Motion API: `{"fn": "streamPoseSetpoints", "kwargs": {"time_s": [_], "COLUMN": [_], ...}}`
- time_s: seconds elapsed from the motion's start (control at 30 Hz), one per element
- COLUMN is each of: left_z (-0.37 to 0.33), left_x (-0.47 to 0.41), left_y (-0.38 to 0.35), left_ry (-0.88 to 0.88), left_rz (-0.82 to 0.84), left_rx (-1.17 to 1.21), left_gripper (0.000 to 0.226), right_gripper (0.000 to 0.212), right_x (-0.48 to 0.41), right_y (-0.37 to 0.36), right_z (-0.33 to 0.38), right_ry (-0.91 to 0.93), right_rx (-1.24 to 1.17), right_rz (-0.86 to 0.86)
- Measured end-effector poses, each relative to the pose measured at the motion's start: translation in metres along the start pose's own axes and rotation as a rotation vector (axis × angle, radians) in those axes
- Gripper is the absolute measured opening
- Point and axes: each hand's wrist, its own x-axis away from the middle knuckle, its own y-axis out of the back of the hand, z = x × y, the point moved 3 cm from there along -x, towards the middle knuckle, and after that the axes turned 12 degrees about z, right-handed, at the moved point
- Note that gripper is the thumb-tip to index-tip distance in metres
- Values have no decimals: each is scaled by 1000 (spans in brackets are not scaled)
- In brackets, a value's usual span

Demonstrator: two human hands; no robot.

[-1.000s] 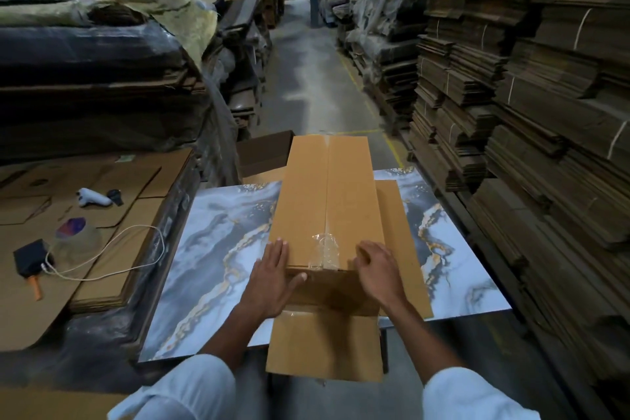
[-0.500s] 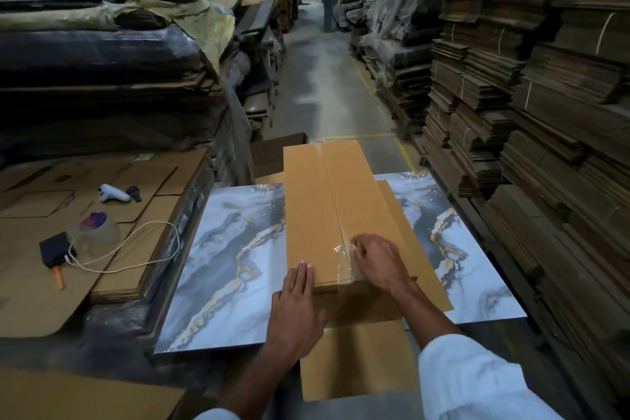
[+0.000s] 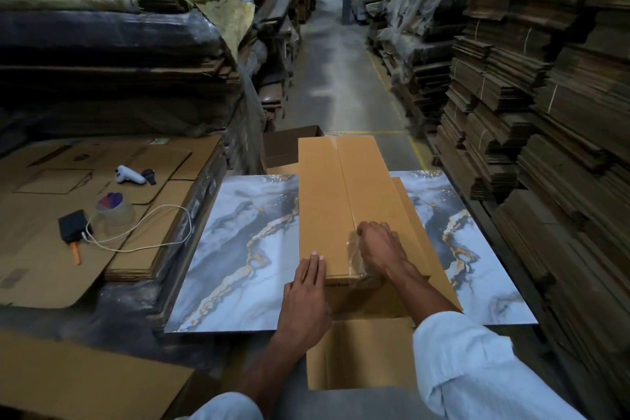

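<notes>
Subject: a long cardboard box (image 3: 341, 201) whose top seam is being sealed with clear tape (image 3: 354, 257) by a person's two bare hands.

Position of the box: it lies flat along the middle of the marbled tabletop (image 3: 238, 249). Its near end reaches past the tabletop's near edge, where a cardboard flap (image 3: 358, 355) hangs down.

Long axis: it runs from the tabletop's near edge to its far edge, straight away from us. The far end points up the aisle beyond the tabletop, and the top seam follows the same line.

Change, left hand: a second ago it lay on the box top beside the seam. We now find the left hand (image 3: 305, 303) drawn off to the box's left near corner, above the tabletop's near edge.

Change, right hand: the right hand (image 3: 378, 245) has shifted from beside the strip onto the tape itself.

Meaning for the work: we judge the strip to be laid and now being rubbed down, with the left hand steadying the box rather than pressing the seam.

Grip, left hand: fingers straight and together, flat against the box, clasping nothing.

Grip, right hand: fingers slightly bent, bearing down on the tape, closed round nothing.

Surroundings: a tape roll (image 3: 114, 213), a white tool (image 3: 129, 176) and a white cable (image 3: 153, 235) lie on flattened cardboard left of the tabletop. Bundled cardboard stacks (image 3: 545, 112) rise right of the tabletop.
</notes>
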Motion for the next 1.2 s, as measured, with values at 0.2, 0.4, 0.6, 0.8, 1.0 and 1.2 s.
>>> {"fn": "streamPoseSetpoints", "kwargs": {"time_s": [0.2, 0.4, 0.6, 0.8, 1.0, 1.2], "left_z": [1, 4, 12, 12, 16, 17], "left_x": [1, 0, -3, -4, -4, -6], "left_y": [2, 4, 6, 9, 10, 10], "left_ry": [-5, 3, -58, -67, -81, -51], "left_rz": [27, 13, -93, -112, -140, -146], "left_rx": [19, -13, 7, 58, 73, 99], "left_gripper": [92, 90, 77, 76, 78, 75], "right_gripper": [39, 21, 22, 21, 21, 21], "right_x": [-6, -2, 34, 83, 99, 110], "right_y": [7, 17, 29, 7, -38, -18], "right_z": [2, 7, 3, -8, -14, -9], "right_ry": [-3, -10, 166, 206, 227, 291], "right_rx": [-13, -86, -79, -20, -18, -130], "right_rz": [75, 91, 285, 419, 429, 29]}}
